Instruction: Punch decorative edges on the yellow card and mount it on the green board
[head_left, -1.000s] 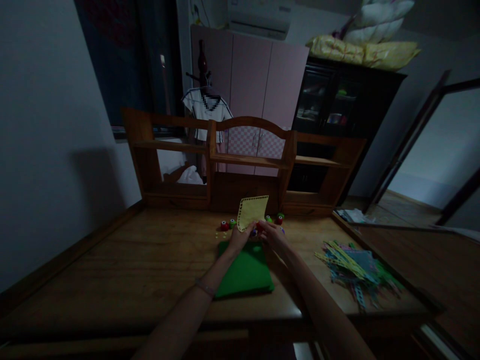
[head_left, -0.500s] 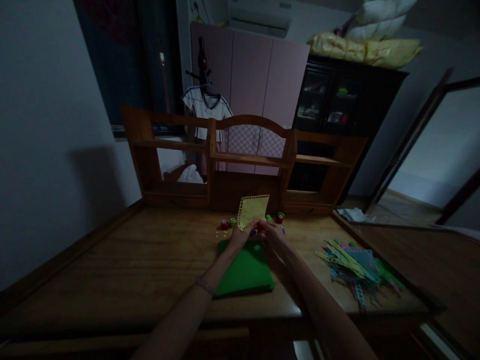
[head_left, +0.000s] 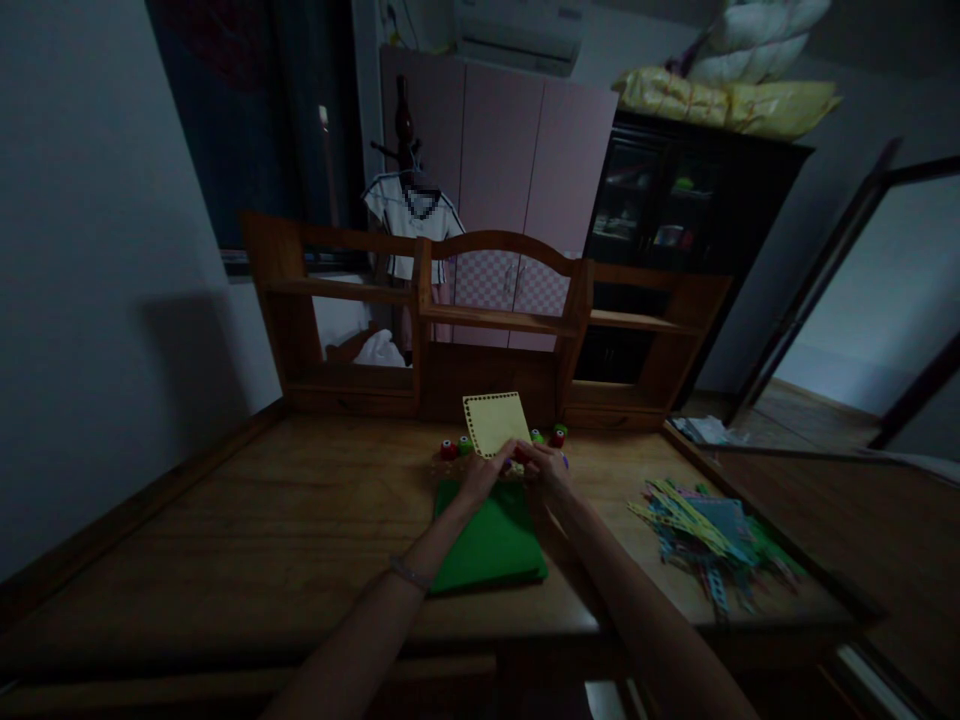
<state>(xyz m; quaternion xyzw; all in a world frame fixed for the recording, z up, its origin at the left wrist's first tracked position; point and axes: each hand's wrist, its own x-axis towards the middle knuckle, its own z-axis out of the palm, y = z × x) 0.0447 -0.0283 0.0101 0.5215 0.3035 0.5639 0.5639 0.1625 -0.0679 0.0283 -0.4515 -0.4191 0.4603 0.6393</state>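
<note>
Head view: hole-edged paper [head_left: 496, 423] is well left of scraps [head_left: 724, 522].

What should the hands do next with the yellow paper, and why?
Probably squeeze the small red tool with the right hand while the left hand steadies the yellow paper: holes line its top and left edges, but its right edge looks plain, and the tool sits near that edge's lower end.

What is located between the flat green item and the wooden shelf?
In the head view, the left hand with yellow paper, the right hand, and small red and green objects show there.
</note>
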